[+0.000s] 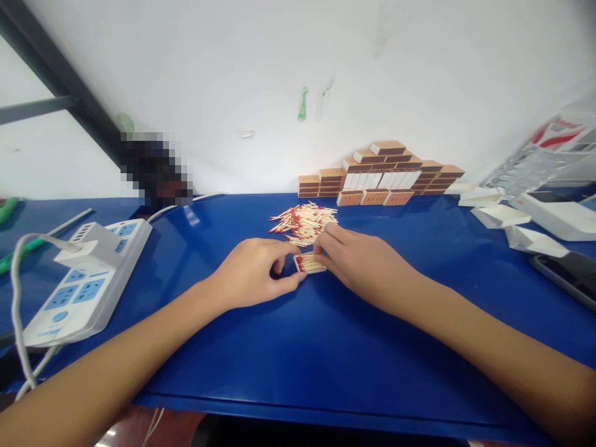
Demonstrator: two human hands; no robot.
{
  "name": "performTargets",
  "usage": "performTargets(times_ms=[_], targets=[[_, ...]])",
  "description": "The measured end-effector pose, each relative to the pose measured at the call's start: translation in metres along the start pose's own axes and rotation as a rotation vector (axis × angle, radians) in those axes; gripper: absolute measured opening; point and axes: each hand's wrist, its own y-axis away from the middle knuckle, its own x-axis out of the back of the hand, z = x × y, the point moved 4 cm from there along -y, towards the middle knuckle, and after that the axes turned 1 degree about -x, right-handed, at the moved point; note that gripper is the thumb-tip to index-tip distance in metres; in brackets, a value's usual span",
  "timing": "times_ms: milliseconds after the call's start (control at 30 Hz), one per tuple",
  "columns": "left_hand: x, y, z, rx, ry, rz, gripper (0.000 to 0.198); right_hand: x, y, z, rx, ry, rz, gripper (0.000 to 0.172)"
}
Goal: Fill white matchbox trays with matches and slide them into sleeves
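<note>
A small white matchbox tray (310, 264) filled with red-tipped matches lies on the blue table (298, 360). My left hand (254, 273) curls round the tray's left end, thumb and fingers pinching it. My right hand (361, 264) rests against the tray's right side with its fingers pressed together on the matches. Just behind the hands lies a loose heap of matches (305, 223).
A stack of brown matchboxes (382, 174) lines the wall at the back. A white power strip (84, 279) with a plugged-in charger and cables sits at the left. White box sleeves (500, 214), a white box and a dark phone (565, 276) lie at the right.
</note>
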Motion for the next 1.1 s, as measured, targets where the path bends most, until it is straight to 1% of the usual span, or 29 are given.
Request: performTargets(times_ms=[233, 433, 567, 733, 867, 1000, 1100], targets=[[-0.0009, 0.0007, 0.0012, -0.019, -0.003, 0.01, 0.022, 0.0038, 0.0024, -0.0013, 0.046, -0.061, 0.048, 0.013], [-0.0009, 0.0004, -0.0012, -0.002, -0.017, 0.012, 0.021, 0.0071, 0.004, -0.0031, 0.115, -0.185, 0.039, 0.02], [-0.0005, 0.0004, -0.0012, -0.007, -0.022, 0.02, 0.023, 0.0089, 0.0051, 0.001, 0.125, -0.215, 0.097, 0.022], [-0.0009, 0.0003, -0.001, 0.019, -0.027, -0.014, 0.025, 0.0083, 0.0057, 0.0009, 0.139, -0.242, 0.056, 0.027], [-0.0005, 0.0001, -0.0028, 0.033, -0.022, -0.006, 0.025, 0.0097, 0.0067, -0.0028, 0.145, -0.231, 0.072, 0.028], [-0.0009, -0.0002, -0.0047, 0.052, -0.037, -0.012, 0.031, 0.0074, 0.0068, -0.0043, 0.147, -0.221, 0.06, 0.029], [-0.0015, -0.0002, -0.0054, 0.067, -0.052, -0.029, 0.028, 0.0069, 0.0068, -0.0037, 0.15, -0.221, 0.073, 0.028]])
